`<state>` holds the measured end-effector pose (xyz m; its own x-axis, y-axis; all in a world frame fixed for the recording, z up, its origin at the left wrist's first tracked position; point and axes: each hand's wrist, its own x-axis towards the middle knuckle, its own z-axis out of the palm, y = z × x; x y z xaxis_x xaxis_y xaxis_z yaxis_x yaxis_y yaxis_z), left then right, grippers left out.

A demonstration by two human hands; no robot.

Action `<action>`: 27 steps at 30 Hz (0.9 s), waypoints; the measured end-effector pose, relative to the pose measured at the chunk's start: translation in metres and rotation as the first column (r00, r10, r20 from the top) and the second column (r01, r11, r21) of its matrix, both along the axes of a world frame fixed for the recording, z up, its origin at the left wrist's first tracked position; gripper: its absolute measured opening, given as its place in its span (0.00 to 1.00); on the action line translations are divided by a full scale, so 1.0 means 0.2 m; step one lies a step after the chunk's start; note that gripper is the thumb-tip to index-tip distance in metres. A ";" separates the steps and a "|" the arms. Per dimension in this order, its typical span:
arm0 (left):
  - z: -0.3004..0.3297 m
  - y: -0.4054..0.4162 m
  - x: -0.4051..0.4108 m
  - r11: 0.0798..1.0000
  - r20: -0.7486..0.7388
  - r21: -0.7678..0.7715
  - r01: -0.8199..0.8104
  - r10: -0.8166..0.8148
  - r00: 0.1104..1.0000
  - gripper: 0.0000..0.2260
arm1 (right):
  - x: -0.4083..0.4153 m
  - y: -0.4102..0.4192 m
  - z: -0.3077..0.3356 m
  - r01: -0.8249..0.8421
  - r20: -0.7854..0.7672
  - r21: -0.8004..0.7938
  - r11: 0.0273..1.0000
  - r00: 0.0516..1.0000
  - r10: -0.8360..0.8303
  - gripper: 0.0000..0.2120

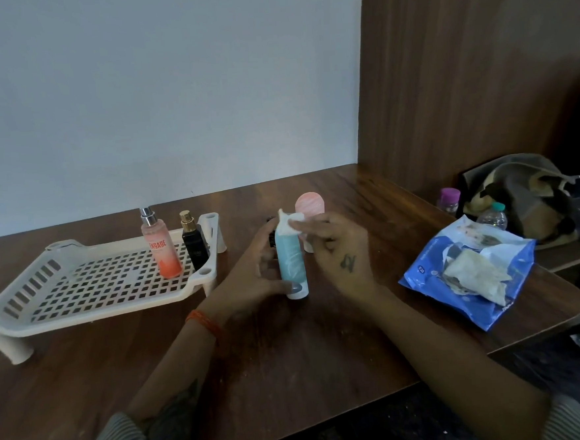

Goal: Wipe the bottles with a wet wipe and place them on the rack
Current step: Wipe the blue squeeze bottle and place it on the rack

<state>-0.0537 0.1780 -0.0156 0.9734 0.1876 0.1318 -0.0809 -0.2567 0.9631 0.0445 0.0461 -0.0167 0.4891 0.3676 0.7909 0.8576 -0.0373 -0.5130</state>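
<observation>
My left hand (251,277) grips a teal bottle (290,261) with a white base, held upright just above the wooden table. My right hand (338,247) presses a white wet wipe (290,224) over the top of that bottle. The cream slotted rack (91,288) stands at the left. An orange-pink spray bottle (160,249) and a small black bottle with a gold cap (194,243) stand upright at the rack's far right corner. A pink-capped bottle (310,206) stands behind my hands, and a dark object is half hidden behind the teal bottle.
A blue wet-wipe pack (470,269) lies open at the right with a wipe sticking out. Behind it are a purple-capped bottle (449,200), a clear water bottle (492,216) and a crumpled bag (520,196). A wooden panel walls off the right side.
</observation>
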 end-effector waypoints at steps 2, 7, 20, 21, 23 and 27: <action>0.00 0.01 0.01 0.999 -0.007 0.042 0.009 -0.009 1.000 0.47 | 0.01 -0.01 0.00 0.122 0.002 0.085 0.989 0.992 -0.122 0.12; 0.00 0.00 -0.01 1.000 -0.017 0.025 -0.016 0.016 1.000 0.42 | -0.06 -0.02 -0.04 0.008 0.280 -0.115 0.993 0.960 0.024 0.13; 0.01 -0.01 -0.01 1.000 0.006 0.011 -0.026 0.026 1.000 0.36 | -0.05 0.00 -0.03 0.030 0.357 -0.056 0.998 0.934 -0.008 0.13; 0.01 -0.01 -0.01 0.999 0.025 0.020 -0.025 0.025 0.999 0.38 | -0.03 0.01 -0.03 0.045 0.284 -0.039 0.998 0.958 -0.032 0.13; 0.01 -0.01 -0.01 0.998 0.045 0.064 -0.022 0.019 0.999 0.41 | 0.02 0.02 -0.04 0.132 0.087 -0.007 0.991 0.988 -0.131 0.13; 0.00 -0.01 0.00 1.000 0.049 0.022 -0.005 0.004 0.999 0.43 | -0.02 -0.02 -0.04 0.096 0.168 0.023 0.995 0.981 -0.099 0.15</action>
<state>-0.0545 0.1758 -0.0146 0.9647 0.1888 0.1835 -0.1265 -0.2788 0.9520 0.0395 0.0425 -0.0241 0.3807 0.3129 0.8701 0.9246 -0.1185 -0.3619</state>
